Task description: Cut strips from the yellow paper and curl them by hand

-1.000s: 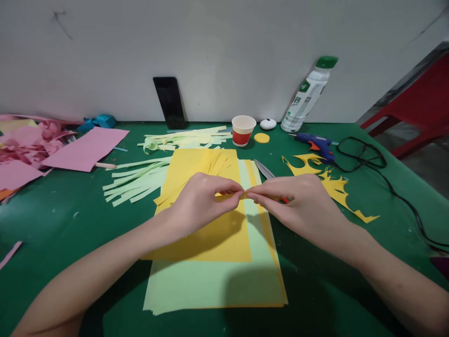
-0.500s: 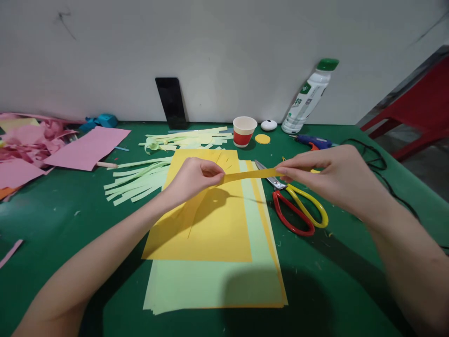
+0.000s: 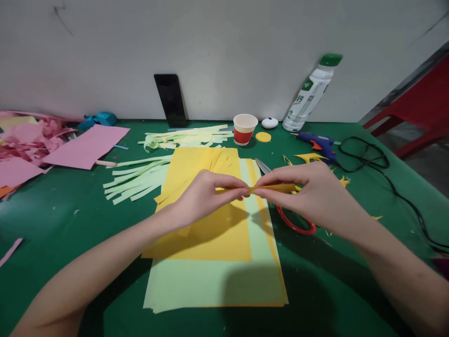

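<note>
Between my two hands is a narrow yellow paper strip (image 3: 280, 187). My left hand (image 3: 213, 196) pinches it between thumb and fingers near its middle. Close beside those fingertips, my right hand (image 3: 301, 187) pinches it too, and one end of the strip lies along the right palm. Below them, a yellow sheet (image 3: 217, 238) with more cut yellow strips (image 3: 219, 161) on it rests on a stack of pale green paper (image 3: 210, 285). Scissors (image 3: 298, 227) with red and yellow handles lie partly hidden behind my right hand.
Pale green strips (image 3: 140, 182) lie left of the stack. Pink paper (image 3: 89, 147) fills the far left. A phone (image 3: 170, 100), a paper cup (image 3: 244, 128) and a bottle (image 3: 310, 93) stand along the wall. A blue glue gun (image 3: 321, 145) with a black cord lies at right.
My hands have come together on the strip, the left moving right and the right moving left. The stretch of strip between them is now very short, and more of the glue gun shows.
</note>
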Tool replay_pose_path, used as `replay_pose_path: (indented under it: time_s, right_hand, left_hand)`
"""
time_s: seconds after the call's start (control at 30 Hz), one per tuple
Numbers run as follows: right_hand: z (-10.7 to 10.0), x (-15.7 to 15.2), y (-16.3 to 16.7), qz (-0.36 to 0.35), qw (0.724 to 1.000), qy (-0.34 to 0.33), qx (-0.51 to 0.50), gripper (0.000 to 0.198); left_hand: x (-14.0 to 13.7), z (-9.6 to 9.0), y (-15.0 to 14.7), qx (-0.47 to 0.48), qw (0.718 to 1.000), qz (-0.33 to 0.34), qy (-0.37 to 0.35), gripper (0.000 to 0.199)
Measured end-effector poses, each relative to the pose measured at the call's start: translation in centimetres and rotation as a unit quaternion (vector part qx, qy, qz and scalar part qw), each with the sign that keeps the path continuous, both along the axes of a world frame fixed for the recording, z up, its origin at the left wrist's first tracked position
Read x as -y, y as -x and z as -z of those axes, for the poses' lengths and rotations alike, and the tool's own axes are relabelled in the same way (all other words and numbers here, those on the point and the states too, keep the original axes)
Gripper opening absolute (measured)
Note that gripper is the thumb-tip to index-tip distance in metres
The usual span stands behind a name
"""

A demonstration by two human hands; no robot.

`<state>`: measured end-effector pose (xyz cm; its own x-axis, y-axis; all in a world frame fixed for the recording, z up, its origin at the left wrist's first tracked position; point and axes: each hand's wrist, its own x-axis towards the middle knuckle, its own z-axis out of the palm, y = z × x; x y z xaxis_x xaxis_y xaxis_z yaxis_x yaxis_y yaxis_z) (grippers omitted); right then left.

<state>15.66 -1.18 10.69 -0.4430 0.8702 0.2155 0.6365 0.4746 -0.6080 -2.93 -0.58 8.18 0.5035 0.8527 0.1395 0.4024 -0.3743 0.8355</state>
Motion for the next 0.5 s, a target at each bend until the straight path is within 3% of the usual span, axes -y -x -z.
replay_pose_path:
  time_s: [0.2,0.37,0.5]
  right_hand:
    - [-1.0,-0.5,-0.8,0.065,0.992,0.090,-0.057,0.010]
    - [-1.0,-2.2,-3.2,0.103,0.970,0.160,-0.150,0.010]
    - [-0.9,-3.1,-4.6,0.127,0.947,0.179,-0.233,0.010]
  left_hand:
    - [0.1,-1.1,0.3,0.017,0.999,0.001,0.043,0.016]
    - [-0.2,-1.5,0.8,0.029,0.995,-0.001,0.096,0.017]
    - [-0.1,-1.6,1.1,0.034,0.992,-0.012,0.121,0.018]
